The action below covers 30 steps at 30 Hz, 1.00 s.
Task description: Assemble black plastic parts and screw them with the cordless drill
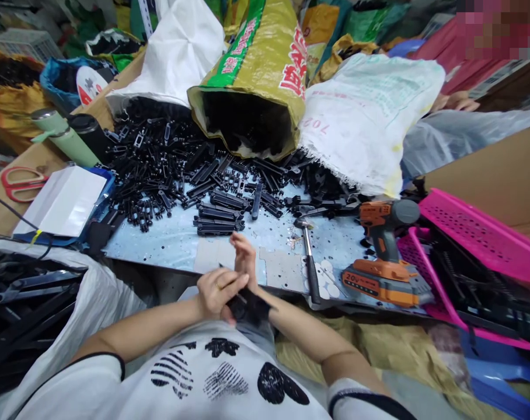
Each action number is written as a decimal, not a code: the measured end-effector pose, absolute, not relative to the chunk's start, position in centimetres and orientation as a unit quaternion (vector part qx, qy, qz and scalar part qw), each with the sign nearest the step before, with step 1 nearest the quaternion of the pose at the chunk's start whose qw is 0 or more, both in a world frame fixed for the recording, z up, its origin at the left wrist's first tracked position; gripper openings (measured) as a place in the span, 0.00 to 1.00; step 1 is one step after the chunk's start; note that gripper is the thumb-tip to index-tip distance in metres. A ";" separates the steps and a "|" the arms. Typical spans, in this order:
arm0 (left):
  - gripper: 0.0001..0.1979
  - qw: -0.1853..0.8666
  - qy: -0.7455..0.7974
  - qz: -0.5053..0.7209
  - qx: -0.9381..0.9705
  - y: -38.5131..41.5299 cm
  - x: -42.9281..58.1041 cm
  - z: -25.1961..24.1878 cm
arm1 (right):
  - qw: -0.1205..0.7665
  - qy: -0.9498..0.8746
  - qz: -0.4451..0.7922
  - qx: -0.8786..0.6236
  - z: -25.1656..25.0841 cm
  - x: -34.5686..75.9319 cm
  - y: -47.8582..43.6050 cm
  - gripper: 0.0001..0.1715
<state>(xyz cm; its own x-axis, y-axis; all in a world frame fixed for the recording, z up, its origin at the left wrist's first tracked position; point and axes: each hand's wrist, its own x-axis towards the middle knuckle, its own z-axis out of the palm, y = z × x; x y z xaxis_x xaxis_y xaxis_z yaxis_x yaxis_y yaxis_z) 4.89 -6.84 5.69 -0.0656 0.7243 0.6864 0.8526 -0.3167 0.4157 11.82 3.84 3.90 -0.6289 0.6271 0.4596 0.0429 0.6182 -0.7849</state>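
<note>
My left hand, with a ring on one finger, lies across my right wrist in front of my chest. Its fingers are closed on a dark, blurred band-like thing around or against that wrist; its kind I cannot make out. Raised just beyond it is my right hand, fingers up and slightly bent, with nothing seen in it. Past the hands, at the table's near edge, lie grey flat pads. Behind them are stacked black elongated parts.
A hammer and an orange cordless drill lie on the right beside a pink basket. Sacks and heaped black parts fill the back. Red scissors and a green bottle are left. A person's hand shows back right.
</note>
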 end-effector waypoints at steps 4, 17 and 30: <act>0.32 0.086 -0.703 -0.210 -0.674 -4.7 1.4 3.0 | 0.355 -0.871 0.261 -0.216 5.2 7.9 14.0 0.20; 0.36 0.039 -0.740 -0.045 -0.670 3.5 -3.1 2.3 | 0.091 -0.979 -0.043 -0.176 4.9 -8.5 29.8 0.21; 0.17 0.043 -0.854 -0.104 -0.508 1.9 -18.8 5.5 | 0.177 -0.919 0.336 -0.105 8.3 -5.8 27.8 0.32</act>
<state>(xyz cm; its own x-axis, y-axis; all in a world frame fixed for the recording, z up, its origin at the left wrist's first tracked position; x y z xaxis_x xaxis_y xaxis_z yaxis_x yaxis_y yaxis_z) -18.75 1.88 5.47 -0.4801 0.8588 0.1791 0.8766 0.4620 0.1345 -5.80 27.84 8.31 -0.9152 0.3123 0.2548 0.0740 0.7517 -0.6553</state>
